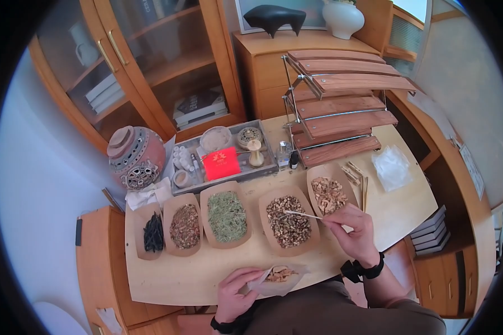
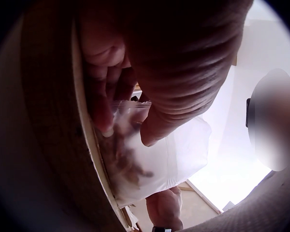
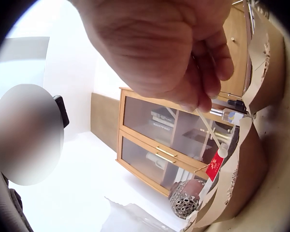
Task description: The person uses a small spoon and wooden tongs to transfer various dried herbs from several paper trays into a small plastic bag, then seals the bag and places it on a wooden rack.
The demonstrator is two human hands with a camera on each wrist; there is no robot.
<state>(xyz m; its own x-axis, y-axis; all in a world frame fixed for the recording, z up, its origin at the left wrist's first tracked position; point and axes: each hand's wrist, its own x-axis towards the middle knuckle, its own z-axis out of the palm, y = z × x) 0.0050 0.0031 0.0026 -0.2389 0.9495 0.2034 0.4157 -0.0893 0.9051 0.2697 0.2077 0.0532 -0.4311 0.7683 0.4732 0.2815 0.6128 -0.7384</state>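
Near the table's front edge, my left hand (image 1: 237, 293) holds a translucent sachet (image 1: 278, 280) with dried tan slices in it. In the left wrist view, thumb and fingers pinch the sachet (image 2: 157, 162) near its crimped edge. My right hand (image 1: 352, 233) pinches a thin, pale small spoon (image 1: 304, 214) by its far end. Its small rounded tip overlaps the chopped brown herb pieces (image 1: 288, 228) in a paper tray (image 1: 268, 244). The right wrist view shows the spoon (image 3: 211, 130) reaching down from the fingertips. Just beyond the hand stands another paper tray of tan slices (image 1: 328, 195).
Leftward stand paper trays of green dried herb (image 1: 227, 218), reddish-brown bits (image 1: 184, 226) and black strips (image 1: 153, 232). Behind them, a grey tray (image 1: 271, 145) holds a red packet (image 1: 221, 163). A wooden slatted rack (image 1: 341, 117), plastic bags (image 1: 392, 167) and a patterned jar (image 1: 137, 156) stand around.
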